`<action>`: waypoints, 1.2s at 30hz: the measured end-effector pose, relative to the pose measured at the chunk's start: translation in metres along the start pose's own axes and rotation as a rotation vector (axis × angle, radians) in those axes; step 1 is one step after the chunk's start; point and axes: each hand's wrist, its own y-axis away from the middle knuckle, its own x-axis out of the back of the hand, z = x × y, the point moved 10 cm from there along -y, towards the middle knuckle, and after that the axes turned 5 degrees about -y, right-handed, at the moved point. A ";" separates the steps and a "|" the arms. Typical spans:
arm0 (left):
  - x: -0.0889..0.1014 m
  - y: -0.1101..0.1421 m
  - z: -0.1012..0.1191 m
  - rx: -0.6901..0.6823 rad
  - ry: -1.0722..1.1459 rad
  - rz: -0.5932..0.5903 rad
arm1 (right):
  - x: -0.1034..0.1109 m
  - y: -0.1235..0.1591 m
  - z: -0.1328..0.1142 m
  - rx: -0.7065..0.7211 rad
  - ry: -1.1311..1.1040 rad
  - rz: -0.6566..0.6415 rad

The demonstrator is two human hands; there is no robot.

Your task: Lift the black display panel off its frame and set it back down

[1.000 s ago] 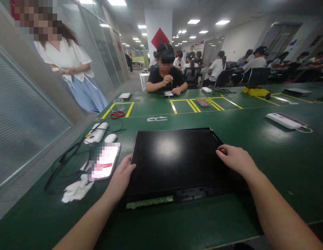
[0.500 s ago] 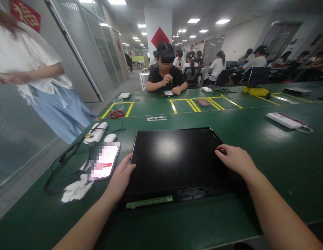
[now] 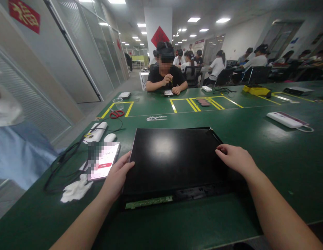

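A flat black display panel (image 3: pixel 171 159) lies on the green table (image 3: pixel 268 152), with a green circuit strip (image 3: pixel 149 202) along its near edge. My left hand (image 3: pixel 117 177) grips the panel's left edge, fingers curled round it. My right hand (image 3: pixel 235 159) rests on the panel's right edge, fingers bent over the rim. The panel's left side sits slightly raised and skewed.
A lit phone (image 3: pixel 102 160), white tissue (image 3: pixel 75 190), black cables (image 3: pixel 62 163), a white charger and mouse (image 3: pixel 99 133) lie at left. Red scissors (image 3: pixel 117 114) and a white power bank (image 3: pixel 286 119) sit farther off. A person in black works opposite; another passes at far left.
My left hand slid slightly toward me along the panel's left edge, and the panel shifted a little. The passer-by at left moved closer, out past the frame edge.
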 end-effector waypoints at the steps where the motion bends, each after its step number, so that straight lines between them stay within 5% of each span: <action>1: 0.006 -0.002 0.002 -0.053 -0.050 0.032 | 0.000 0.000 0.000 0.003 0.001 -0.001; 6: 0.018 -0.011 0.003 -0.187 -0.309 0.067 | 0.000 0.001 0.000 0.000 0.001 -0.015; 21: -0.003 -0.015 -0.002 -0.291 -0.764 -0.063 | -0.005 -0.001 0.001 0.003 0.033 -0.049; 36: -0.006 -0.013 -0.001 -0.358 -0.879 -0.058 | -0.006 -0.002 0.002 0.024 0.045 -0.038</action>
